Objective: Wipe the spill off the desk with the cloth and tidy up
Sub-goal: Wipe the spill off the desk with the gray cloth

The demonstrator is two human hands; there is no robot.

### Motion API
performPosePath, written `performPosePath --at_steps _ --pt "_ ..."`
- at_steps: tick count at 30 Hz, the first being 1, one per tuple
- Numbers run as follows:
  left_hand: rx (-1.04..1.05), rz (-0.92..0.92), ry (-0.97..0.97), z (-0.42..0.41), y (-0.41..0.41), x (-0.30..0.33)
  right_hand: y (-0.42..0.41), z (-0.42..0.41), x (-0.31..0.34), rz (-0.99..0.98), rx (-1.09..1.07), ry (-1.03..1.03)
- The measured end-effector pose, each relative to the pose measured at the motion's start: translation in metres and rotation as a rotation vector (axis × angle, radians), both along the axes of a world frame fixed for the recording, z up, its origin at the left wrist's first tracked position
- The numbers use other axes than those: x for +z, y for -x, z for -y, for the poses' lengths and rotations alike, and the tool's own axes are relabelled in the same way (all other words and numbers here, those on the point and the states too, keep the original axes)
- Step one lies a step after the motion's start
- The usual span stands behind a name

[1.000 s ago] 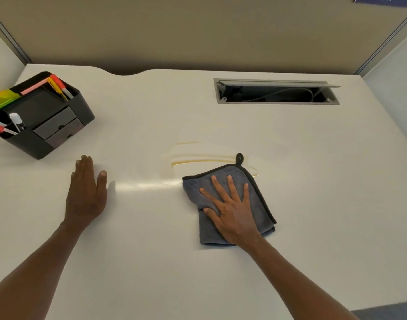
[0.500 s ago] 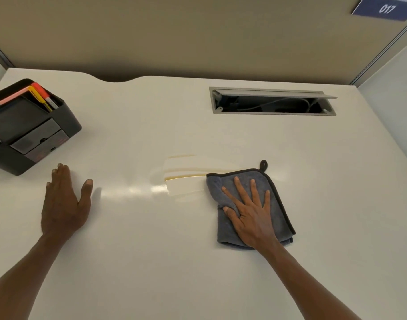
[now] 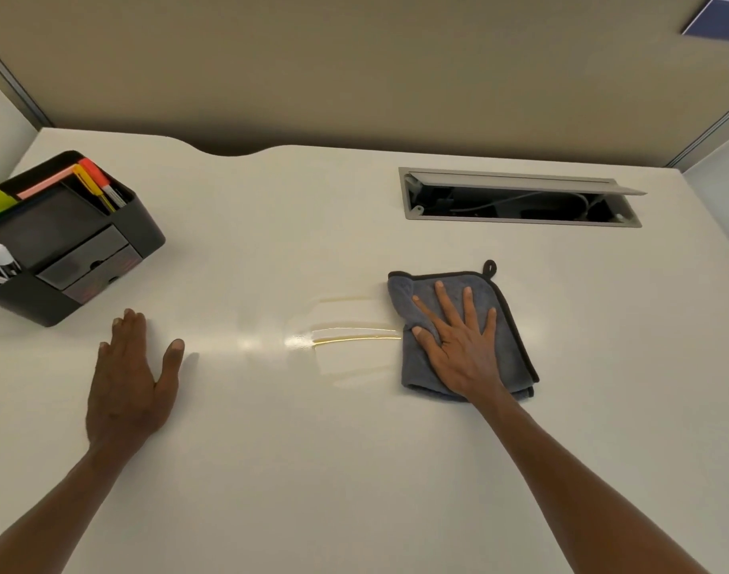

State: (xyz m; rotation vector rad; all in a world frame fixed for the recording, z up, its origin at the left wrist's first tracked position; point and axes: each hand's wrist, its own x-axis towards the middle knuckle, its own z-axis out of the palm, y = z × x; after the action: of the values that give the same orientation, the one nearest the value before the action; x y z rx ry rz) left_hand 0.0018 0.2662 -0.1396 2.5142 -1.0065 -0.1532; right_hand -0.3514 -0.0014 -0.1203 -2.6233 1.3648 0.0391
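The head view shows two bare hands on one pale tabletop [image 3: 354, 470], one cloth, one wet spill and one black desk organiser. The right hand [image 3: 458, 350] lies palm down on the grey cloth [image 3: 505, 325], its fingers [image 3: 468, 300] spread flat and pointing away from the person, holding nothing but pressing on the fabric. The cloth is folded into a rough square with dark edging and a single small hanging loop [image 3: 489, 267] at its far corner; it lies right of the middle of the tabletop, and the hand covers its left and near part while its right edge and far edge stay bare. The spill [image 3: 346, 337] is a thin yellowish film with streaks, lying just left of the cloth and touching its left edge, between the two hands. The left hand [image 3: 127, 379] rests flat on the bare tabletop well left of the spill, fingers together and thumb held out to the side, gripping nothing. The organiser [image 3: 106, 250] sits at the far left, near the left hand but apart from it, holding several pens and markers, of which an orange one [image 3: 94, 169] and a yellow one stand out; an exact count cannot be made. One open cable hatch [image 3: 520, 196] with a raised grey lid is set into the tabletop beyond the cloth. A blue sign [image 3: 718, 22] shows at the top right on the partition.
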Motion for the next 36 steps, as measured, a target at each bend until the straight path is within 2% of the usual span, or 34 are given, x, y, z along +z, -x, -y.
performPosePath --at_steps 13,22,30,36 --pt "-0.009 0.022 0.010 -0.001 -0.001 0.000 -0.110 0.009 -0.002 0.083 0.013 -0.058" --pt "-0.022 0.016 0.057 -0.003 -0.004 -0.003 -0.190 -0.058 -0.005 0.125 0.224 -0.063" --pt "-0.003 0.011 0.066 -0.003 -0.005 -0.006 -0.177 -0.128 -0.013 0.076 0.413 0.062" --pt "-0.004 -0.005 0.074 -0.005 -0.002 -0.003 -0.132 -0.137 -0.014 0.099 0.445 0.081"
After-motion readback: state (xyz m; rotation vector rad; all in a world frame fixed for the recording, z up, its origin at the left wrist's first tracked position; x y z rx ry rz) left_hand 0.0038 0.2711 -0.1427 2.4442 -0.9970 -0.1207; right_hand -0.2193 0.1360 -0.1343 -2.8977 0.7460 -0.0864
